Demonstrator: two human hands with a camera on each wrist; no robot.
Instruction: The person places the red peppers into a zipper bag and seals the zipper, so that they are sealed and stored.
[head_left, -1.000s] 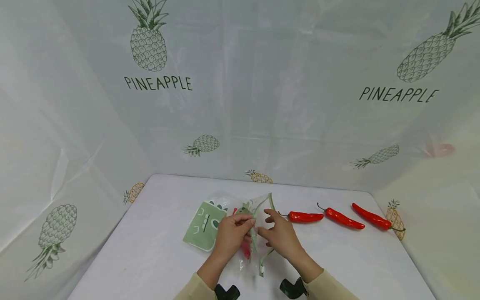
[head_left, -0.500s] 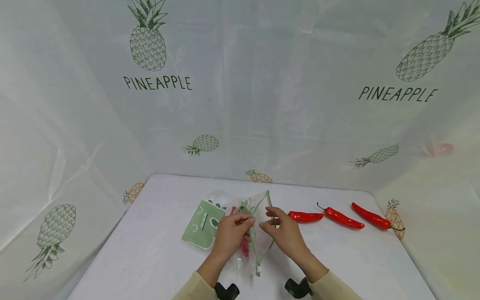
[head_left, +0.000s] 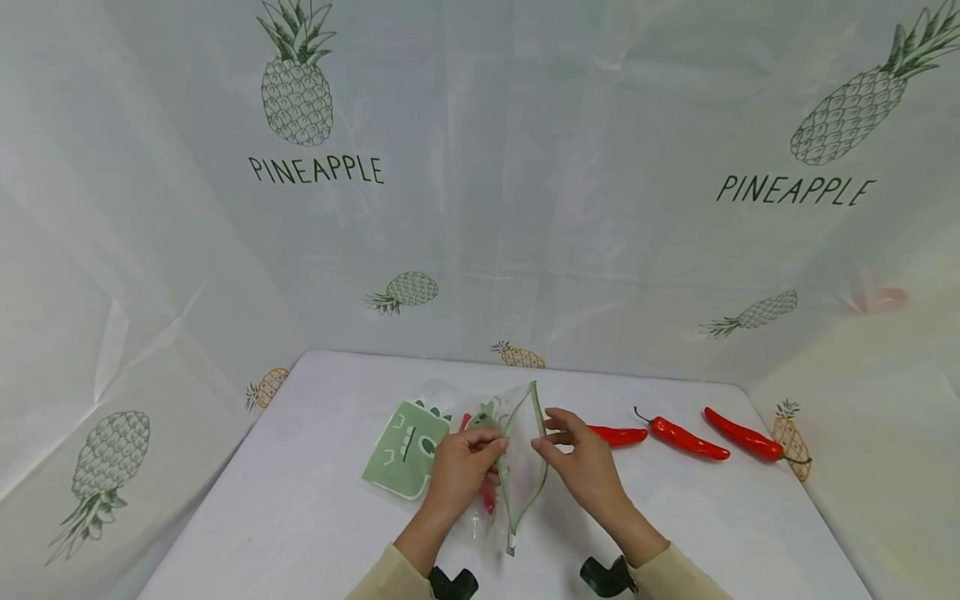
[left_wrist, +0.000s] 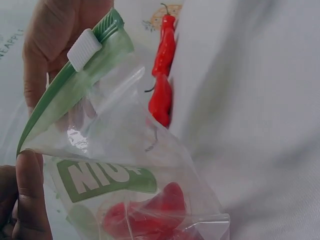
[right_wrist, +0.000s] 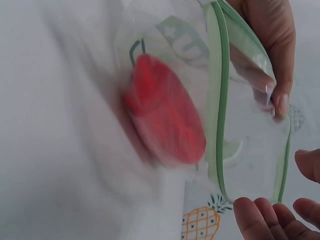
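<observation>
A clear zip bag (left_wrist: 125, 110) with a green rim (head_left: 501, 479) and a white slider (left_wrist: 84, 50) stands with its mouth spread. Red peppers (left_wrist: 160, 210) show inside through the plastic. My left hand (head_left: 462, 471) pinches the mouth's left edge between thumb and fingers. At the right edge is my right hand (head_left: 585, 462), its fingertips touching the rim; the right wrist view shows its thumb (right_wrist: 307, 164) apart from the fingers. Left of the left hand lies a green panel (head_left: 405, 450) printed with a cartoon face, partly covered by that hand.
Three more red peppers lie on the white table (head_left: 300, 492) to the right: a near one (head_left: 618, 436) partly behind my right hand, a middle one (head_left: 688, 437) and a far one (head_left: 742, 433). A pineapple-printed sheet (head_left: 540, 208) hangs behind the table.
My right hand has moved to the right, onto the right edge of the bag's mouth. The mouth stands wider, and its slider end has shifted slightly left. My left hand keeps its pinch.
</observation>
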